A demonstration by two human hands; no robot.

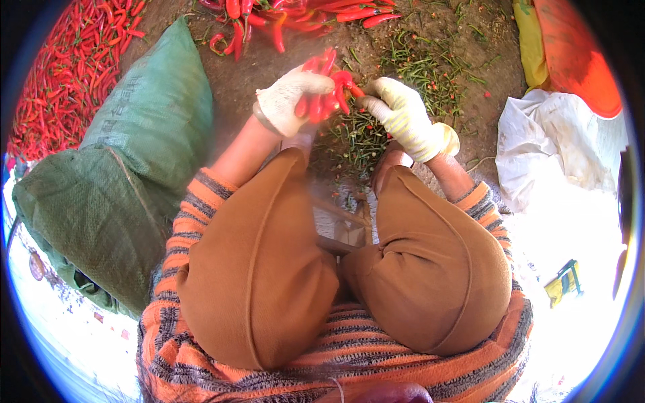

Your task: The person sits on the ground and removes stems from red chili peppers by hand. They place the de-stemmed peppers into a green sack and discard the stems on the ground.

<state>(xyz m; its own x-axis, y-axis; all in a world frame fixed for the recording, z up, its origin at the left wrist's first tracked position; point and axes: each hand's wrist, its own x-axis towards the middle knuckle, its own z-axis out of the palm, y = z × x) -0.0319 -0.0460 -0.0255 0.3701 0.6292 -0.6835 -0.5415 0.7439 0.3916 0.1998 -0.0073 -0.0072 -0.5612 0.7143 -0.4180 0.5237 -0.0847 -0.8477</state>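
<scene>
In a white knit glove, my left hand [295, 98] grips a bunch of red chili peppers [318, 103], held above the ground in front of my knees. My right hand [403, 113], in a white glove with yellow stripes, has its thumb and fingertips at the end of one red chili [356, 90] on the bunch's right side. Whether a stem is between those fingertips cannot be made out. Below and behind the right hand, green chili stems [426, 70] lie scattered over the brown ground. More red chilies [302, 15] lie in a pile just beyond my left hand.
A large heap of red chilies [75, 75] spreads at far left. Beside my left leg lie full green woven sacks [151, 106]. To the right are a white plastic sack [549, 136], a red-orange container [579, 60] and a yellow sack [531, 45].
</scene>
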